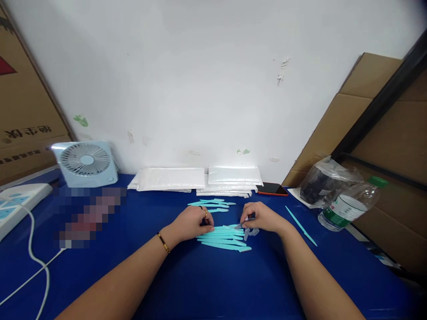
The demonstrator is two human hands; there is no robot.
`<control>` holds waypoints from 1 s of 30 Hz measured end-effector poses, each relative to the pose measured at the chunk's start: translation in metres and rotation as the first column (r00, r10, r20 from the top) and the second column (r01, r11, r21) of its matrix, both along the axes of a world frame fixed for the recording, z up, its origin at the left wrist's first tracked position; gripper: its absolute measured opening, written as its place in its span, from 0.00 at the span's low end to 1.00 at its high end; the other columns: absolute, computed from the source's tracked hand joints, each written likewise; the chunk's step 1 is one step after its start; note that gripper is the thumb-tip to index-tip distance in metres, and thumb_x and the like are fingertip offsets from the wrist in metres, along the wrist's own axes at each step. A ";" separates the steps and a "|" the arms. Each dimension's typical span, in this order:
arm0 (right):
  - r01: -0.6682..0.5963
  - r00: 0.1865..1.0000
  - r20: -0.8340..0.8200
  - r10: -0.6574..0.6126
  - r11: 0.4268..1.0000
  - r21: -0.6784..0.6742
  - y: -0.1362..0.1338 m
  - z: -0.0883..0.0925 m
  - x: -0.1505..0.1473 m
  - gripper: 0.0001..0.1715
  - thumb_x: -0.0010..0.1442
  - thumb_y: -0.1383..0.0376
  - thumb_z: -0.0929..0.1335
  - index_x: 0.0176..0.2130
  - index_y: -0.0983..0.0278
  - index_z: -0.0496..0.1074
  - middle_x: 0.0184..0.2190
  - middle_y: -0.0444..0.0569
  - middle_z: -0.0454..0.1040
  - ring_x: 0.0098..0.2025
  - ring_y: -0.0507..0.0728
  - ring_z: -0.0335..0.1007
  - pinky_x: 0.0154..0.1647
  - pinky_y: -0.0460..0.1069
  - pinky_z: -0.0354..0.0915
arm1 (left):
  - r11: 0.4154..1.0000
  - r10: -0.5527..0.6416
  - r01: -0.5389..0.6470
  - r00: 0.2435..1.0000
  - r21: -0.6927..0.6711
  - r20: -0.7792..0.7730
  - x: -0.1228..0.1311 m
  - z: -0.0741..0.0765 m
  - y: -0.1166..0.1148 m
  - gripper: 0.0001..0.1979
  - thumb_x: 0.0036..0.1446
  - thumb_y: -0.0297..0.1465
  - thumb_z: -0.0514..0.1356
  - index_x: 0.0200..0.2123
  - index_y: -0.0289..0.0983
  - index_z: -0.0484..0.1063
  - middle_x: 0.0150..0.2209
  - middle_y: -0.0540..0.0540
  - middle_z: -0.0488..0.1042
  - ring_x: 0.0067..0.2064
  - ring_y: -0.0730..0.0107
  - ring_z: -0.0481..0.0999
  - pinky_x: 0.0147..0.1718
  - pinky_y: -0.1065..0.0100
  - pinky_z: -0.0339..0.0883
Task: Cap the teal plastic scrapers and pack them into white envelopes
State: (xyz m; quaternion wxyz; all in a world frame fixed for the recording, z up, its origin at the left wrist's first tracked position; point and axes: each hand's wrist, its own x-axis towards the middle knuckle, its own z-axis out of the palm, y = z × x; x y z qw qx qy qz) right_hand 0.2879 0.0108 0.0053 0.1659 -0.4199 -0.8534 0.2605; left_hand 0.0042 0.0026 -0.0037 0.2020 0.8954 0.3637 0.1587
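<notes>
Several turquoise plastic knives [224,238] lie bunched in a row on the blue table [207,284] between my hands. My left hand [192,223], with rings and a bracelet on the wrist, rests its curled fingers on the left end of the bunch. My right hand [262,218] pinches a small clear piece [251,232] at the right end of the knives. A second small group of turquoise knives [212,204] lies just behind my left hand. One single knife [300,226] lies apart to the right.
Stacks of white flat bags [200,180] lie against the wall, with a phone [271,189] beside them. A small fan [86,163] stands at the left, a white cable [33,262] trails nearby. A plastic bottle [348,205] and a dark bag [325,182] lie at the right, beside cardboard boxes.
</notes>
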 end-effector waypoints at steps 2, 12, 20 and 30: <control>0.014 1.000 -0.001 -0.014 1.000 0.016 0.000 -0.001 -0.003 0.04 0.49 0.65 0.71 0.28 0.62 0.78 0.28 0.46 0.71 0.30 0.52 0.70 0.29 0.45 0.64 | 0.999 -0.047 0.047 0.999 -0.002 0.006 0.001 0.001 -0.003 0.08 0.53 0.36 0.58 0.31 0.41 0.75 0.30 0.52 0.75 0.32 0.74 0.70 0.30 0.74 0.58; 0.043 0.999 0.020 -0.045 0.995 0.087 0.002 -0.006 -0.010 0.05 0.48 0.64 0.72 0.29 0.62 0.77 0.29 0.46 0.72 0.31 0.53 0.70 0.30 0.47 0.63 | 1.000 -0.003 0.003 1.000 0.009 -0.023 0.005 -0.004 -0.004 0.05 0.51 0.32 0.59 0.31 0.40 0.74 0.29 0.52 0.74 0.31 0.74 0.69 0.28 0.74 0.57; 0.019 0.999 -0.049 -0.011 0.984 0.176 0.007 -0.016 -0.022 0.06 0.53 0.63 0.69 0.31 0.60 0.78 0.30 0.46 0.74 0.35 0.53 0.71 0.35 0.46 0.64 | 0.977 0.167 -0.157 0.984 0.146 -0.058 0.002 -0.010 0.007 0.07 0.56 0.32 0.56 0.33 0.41 0.75 0.35 0.50 0.76 0.39 0.68 0.72 0.39 0.70 0.59; 0.075 0.992 -0.111 -0.060 0.988 0.134 0.007 -0.023 -0.037 0.07 0.53 0.63 0.68 0.31 0.61 0.77 0.31 0.47 0.75 0.32 0.53 0.72 0.34 0.47 0.66 | 0.984 0.174 -0.174 0.985 0.035 -0.007 0.003 -0.017 0.014 0.07 0.54 0.32 0.57 0.31 0.39 0.74 0.32 0.50 0.75 0.33 0.72 0.71 0.32 0.72 0.60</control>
